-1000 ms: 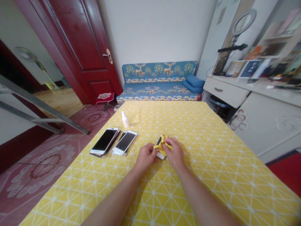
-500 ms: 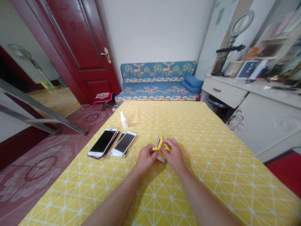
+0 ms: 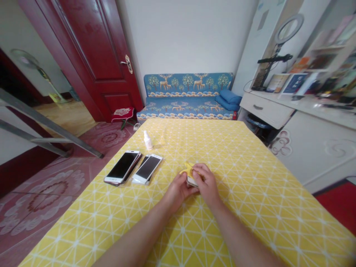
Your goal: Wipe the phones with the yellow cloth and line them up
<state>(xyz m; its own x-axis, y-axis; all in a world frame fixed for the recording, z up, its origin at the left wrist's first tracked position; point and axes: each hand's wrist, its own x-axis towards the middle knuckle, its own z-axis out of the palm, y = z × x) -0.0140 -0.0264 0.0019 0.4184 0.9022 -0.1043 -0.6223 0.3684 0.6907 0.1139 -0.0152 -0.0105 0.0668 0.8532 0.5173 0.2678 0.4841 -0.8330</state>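
- Table [image 3: 250, 189] under a yellow patterned cover; landmark, the white bottle [image 3: 148, 141]. A dragging forearm could ruck the cover and topple this narrow bottle.
- Left hand [image 3: 179, 187], right of the bottle and nearer the wearer: thumb and fingers closed round the held phone, some hidden beneath. Loose grip, likely slip.
- Right hand [image 3: 205, 181], farther right of the bottle: fingertips bunched, pinching the yellow cloth. Pressing too hard could shove the phone loose.
- Large phone [image 3: 124, 166], left of the bottle, wearer's side; stacked, so a bump could slide it.
- White phone [image 3: 149, 168], wearer's side of the bottle, skewed over another; same risk.
- Held phone [image 3: 192, 181], right of the bottle, wearer's side, partly covered.
- Yellow cloth [image 3: 188, 169] on it, crumpled; could snag.
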